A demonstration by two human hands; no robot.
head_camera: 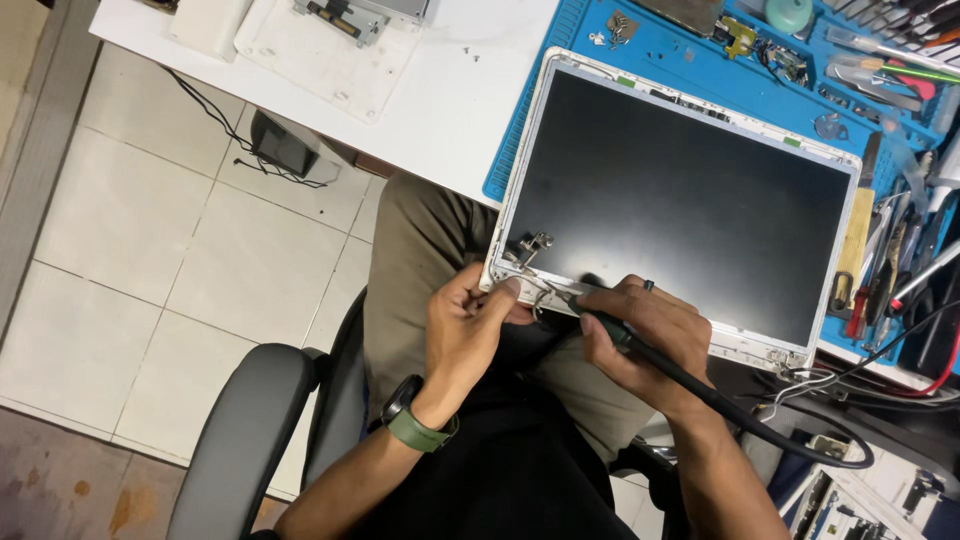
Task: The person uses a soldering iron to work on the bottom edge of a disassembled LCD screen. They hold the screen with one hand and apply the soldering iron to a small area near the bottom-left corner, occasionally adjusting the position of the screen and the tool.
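1. The laptop screen panel (680, 190) lies dark side up on the blue work mat (570, 60), its near edge overhanging the person's lap.
2. The left hand (465, 335) pinches the panel's corner at 7 o'clock, fingers curled shut on the frame beside the metal hinge (530, 248).
3. The right hand (650, 335) is closed around a corded tool (700, 390), tip touching that same edge.
4. At 3 o'clock of the panel, mat compartments hold assorted hand tools (890, 270).
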